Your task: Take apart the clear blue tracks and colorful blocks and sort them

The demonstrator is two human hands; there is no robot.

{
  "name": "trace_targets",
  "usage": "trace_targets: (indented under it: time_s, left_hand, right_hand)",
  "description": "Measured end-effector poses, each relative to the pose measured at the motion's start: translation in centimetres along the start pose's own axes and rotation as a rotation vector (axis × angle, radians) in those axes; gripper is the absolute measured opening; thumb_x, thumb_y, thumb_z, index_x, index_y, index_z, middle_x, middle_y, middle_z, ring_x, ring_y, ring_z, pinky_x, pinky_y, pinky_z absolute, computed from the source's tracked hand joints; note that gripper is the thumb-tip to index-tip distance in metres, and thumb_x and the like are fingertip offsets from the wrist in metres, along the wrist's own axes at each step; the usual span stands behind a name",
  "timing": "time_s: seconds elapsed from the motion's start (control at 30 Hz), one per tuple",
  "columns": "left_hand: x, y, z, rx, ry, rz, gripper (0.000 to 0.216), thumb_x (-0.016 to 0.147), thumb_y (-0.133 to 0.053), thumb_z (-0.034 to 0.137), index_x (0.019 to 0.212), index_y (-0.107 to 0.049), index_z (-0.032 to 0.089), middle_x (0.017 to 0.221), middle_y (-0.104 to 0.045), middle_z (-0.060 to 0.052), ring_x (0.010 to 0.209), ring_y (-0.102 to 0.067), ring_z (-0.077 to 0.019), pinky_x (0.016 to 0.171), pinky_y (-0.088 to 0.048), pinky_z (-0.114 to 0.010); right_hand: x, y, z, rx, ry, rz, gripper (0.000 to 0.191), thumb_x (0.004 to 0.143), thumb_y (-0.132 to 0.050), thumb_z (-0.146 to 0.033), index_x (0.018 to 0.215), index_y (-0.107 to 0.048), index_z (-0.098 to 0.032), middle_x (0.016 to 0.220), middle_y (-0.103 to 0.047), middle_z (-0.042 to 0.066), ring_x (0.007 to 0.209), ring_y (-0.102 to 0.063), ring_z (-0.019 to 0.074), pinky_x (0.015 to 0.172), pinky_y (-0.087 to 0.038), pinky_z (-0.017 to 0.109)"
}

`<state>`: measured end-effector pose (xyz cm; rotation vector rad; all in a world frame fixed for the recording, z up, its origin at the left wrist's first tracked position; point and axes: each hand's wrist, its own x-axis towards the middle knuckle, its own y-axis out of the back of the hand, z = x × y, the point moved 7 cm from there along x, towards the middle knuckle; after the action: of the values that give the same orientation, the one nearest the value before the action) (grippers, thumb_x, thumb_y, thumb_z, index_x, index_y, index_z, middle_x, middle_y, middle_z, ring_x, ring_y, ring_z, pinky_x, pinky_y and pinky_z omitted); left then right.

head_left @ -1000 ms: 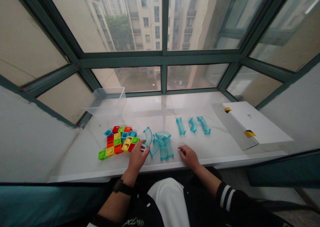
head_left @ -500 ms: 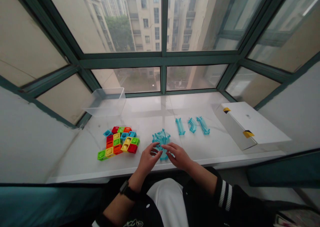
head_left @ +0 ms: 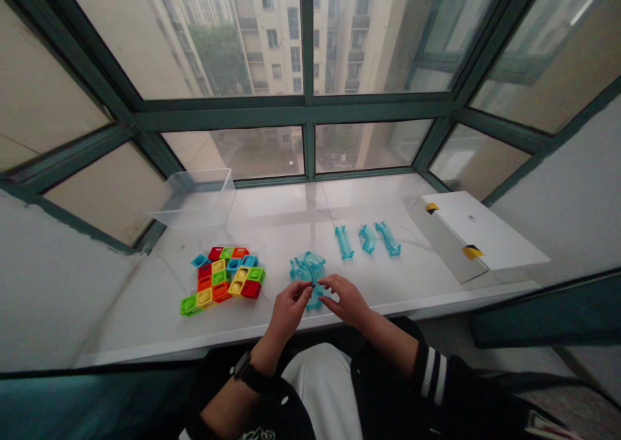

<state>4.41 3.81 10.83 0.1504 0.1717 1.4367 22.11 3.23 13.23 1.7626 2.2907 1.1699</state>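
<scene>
A heap of clear blue curved track pieces (head_left: 307, 270) lies on the white marble sill (head_left: 291, 223), gathered close together. My left hand (head_left: 286, 310) pinches the near edge of the heap with thumb and forefinger. My right hand (head_left: 347, 301) touches the heap's right side, fingers bent toward it. To the left lies a flat cluster of coloured square blocks (head_left: 223, 278) in red, yellow, green, orange and blue. Three more blue track pieces (head_left: 366, 239) lie apart farther back on the right.
A clear plastic tub (head_left: 196, 197) stands at the back left by the window. A white cardboard box (head_left: 473, 233) lies on the right end of the sill. Window frames surround the sill on three sides.
Both hands came together from apart and swept the spread-out blue track pieces into one heap. The view has tilted slightly.
</scene>
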Motion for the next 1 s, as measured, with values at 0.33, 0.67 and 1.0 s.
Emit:
trace_targets:
  time_s: [0.33, 0.67, 1.0]
  left_hand:
    - [-0.2, -1.0, 1.0, 0.062, 0.005, -0.057, 0.048, 0.091, -0.066, 0.049, 0.13, -0.07, 0.023, 0.119, -0.078, -0.009, 0.084, -0.072, -0.0193, 0.08, -0.059, -0.034]
    - [0.0, 2.1, -1.5, 0.056, 0.041, -0.021, 0.044, 0.093, -0.062, 0.052, 0.124, -0.068, 0.022, 0.119, -0.076, -0.01, 0.095, -0.073, -0.0231, 0.086, -0.058, -0.038]
    - [-0.6, 4.6, -3.4, 0.058, 0.098, 0.049, 0.045, 0.091, -0.063, 0.054, 0.121, -0.07, 0.021, 0.115, -0.077, -0.011, 0.093, -0.074, -0.0239, 0.085, -0.058, -0.039]
  right_hand:
    - [-0.6, 1.6, 0.8, -0.015, -0.033, 0.147, 0.013, 0.1, -0.058, -0.019, 0.108, -0.067, -0.024, 0.1, -0.066, 0.005, 0.087, -0.064, 0.0198, 0.082, -0.055, 0.034]
    - [-1.9, 12.3, 9.7, -0.274, -0.279, 0.438, 0.017, 0.096, -0.054, -0.023, 0.102, -0.069, -0.021, 0.098, -0.068, 0.007, 0.08, -0.064, 0.0198, 0.076, -0.054, 0.033]
    - [-0.4, 15.7, 17.5, -0.481, -0.49, 0.419, 0.021, 0.091, -0.053, -0.028, 0.098, -0.072, -0.021, 0.102, -0.074, 0.01, 0.08, -0.064, 0.0221, 0.087, -0.05, 0.038]
